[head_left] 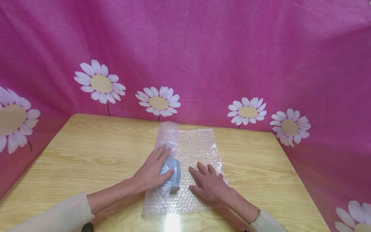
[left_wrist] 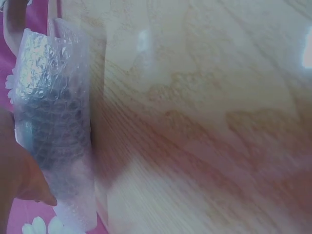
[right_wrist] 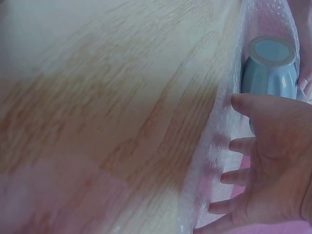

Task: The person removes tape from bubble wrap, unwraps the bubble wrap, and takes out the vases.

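A light blue fluted cup (head_left: 176,175) lies on its side on a sheet of bubble wrap (head_left: 197,148), its round base facing the near edge. One flap of the wrap is folded over the cup's left part. My left hand (head_left: 152,172) rests on that flap, fingers extended, thumb across the cup's side. In the left wrist view the covered cup shows dimly through the wrap (left_wrist: 53,107). To the right of the cup, my right hand (head_left: 208,183) lies spread on the flat part of the sheet. The right wrist view shows the cup's base (right_wrist: 271,51) beyond my thumb.
The sheet lies on a wood-grain table (head_left: 101,151) with rounded far corners. A pink curtain (head_left: 203,58) printed with white daisies hangs behind the table and along both sides. Light reflects off the table at the near edge.
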`<state>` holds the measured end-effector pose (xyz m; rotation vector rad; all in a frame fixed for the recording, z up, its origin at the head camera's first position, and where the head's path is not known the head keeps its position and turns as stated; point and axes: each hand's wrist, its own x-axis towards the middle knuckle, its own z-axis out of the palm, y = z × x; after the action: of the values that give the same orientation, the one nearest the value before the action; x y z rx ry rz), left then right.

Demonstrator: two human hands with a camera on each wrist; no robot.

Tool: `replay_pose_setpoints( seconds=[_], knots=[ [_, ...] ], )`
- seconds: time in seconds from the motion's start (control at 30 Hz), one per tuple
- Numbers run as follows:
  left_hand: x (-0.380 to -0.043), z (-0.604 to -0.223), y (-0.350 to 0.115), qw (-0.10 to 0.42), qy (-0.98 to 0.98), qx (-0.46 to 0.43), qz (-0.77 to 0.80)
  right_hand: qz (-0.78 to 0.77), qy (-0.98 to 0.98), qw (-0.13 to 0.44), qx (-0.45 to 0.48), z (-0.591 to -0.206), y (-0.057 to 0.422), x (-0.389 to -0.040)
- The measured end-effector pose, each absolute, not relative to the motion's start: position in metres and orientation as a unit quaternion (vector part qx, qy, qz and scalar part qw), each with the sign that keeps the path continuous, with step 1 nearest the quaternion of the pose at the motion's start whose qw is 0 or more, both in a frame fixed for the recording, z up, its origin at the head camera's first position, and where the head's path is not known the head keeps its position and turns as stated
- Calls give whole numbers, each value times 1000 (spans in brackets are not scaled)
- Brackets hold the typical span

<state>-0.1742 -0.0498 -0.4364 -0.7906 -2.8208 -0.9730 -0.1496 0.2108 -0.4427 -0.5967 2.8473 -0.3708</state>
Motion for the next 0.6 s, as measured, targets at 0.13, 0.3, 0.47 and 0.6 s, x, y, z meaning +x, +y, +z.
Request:
replay_pose_setpoints(
  seconds=[0.13, 0.3, 0.47, 0.6],
  knots=[
    [-173, -436, -53, 27, -907, -250, -338, -124, 966, 104, -202, -444, 211, -149],
    [-174, -437, -57, 25, -901, -236, -364, -120, 967, 104, -199, -443, 210, -149],
    [-175, -438, -61, 23, -893, -231, -385, -116, 968, 100, -201, -444, 211, -149],
    [-174, -438, -64, 24, -888, -228, -399, -113, 968, 97, -203, -445, 211, -150]
  ],
)
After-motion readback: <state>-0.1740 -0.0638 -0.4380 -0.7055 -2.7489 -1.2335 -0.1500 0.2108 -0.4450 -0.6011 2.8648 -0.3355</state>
